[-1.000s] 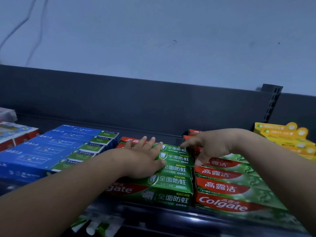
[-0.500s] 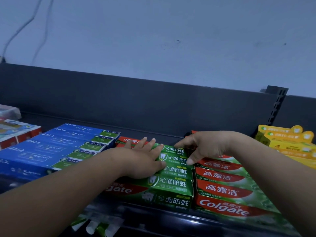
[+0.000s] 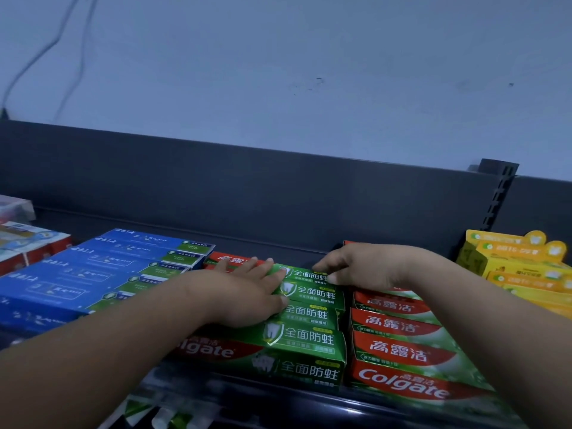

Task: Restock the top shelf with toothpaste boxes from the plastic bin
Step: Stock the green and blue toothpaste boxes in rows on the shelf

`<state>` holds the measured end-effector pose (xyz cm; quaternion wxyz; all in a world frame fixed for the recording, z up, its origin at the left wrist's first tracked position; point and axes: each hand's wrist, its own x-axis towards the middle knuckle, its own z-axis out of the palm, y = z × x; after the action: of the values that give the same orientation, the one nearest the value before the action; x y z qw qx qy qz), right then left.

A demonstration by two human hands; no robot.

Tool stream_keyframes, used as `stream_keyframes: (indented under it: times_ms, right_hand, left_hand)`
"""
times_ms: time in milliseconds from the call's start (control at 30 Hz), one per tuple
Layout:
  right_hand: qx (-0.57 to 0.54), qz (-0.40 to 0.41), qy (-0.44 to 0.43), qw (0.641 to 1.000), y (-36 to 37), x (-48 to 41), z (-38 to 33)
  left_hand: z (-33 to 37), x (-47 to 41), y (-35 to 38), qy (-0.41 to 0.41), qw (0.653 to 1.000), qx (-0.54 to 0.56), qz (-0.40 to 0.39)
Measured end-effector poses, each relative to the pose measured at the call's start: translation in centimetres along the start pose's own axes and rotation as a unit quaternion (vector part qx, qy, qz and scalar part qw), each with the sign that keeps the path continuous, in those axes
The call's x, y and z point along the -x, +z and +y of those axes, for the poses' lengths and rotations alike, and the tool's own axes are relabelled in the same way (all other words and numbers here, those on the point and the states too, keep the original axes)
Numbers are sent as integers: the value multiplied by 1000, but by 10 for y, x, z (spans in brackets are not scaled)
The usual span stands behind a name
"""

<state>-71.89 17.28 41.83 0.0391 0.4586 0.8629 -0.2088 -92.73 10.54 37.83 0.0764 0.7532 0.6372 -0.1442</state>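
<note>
While the left hand lies flat, fingers spread, on the green Colgate boxes on the top shelf, the right hand pinches the rearmost green box by its end

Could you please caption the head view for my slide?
Left hand rests flat on the green toothpaste boxes while right hand pinches the rearmost box.

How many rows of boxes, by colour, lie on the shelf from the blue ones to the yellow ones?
Blue boxes: 1 row
Green boxes: 1 row
Red boxes: 1 row
Yellow boxes: 1 row
Total: 4 rows
</note>
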Motion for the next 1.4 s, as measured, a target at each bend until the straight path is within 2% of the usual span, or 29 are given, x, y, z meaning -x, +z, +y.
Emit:
stream_keyframes:
  times_ms: [200,367,800,1000,1200,1400]
  right_hand:
    - [32,-29,-12,999,-4,-1,3]
    - [-49,-75,-2,996,-6,1,13]
    - [-85,-31,6,996,1,-4,8]
    - [-11,-23,9,1000,2,2,3]
    - [0,-12,-14,1000,5,1,0]
    - [27,0,-26,999,9,-1,4]
  left_hand:
    - [6,9,2,-19,999,-30,34]
    - [8,11,2,-28,999,-24,40]
    - [9,15,1,-26,999,19,21]
    - [13,17,0,-29,999,21,26]
    - [17,20,-1,-35,999,2,32]
    - [21,24,-3,-23,999,-26,0]
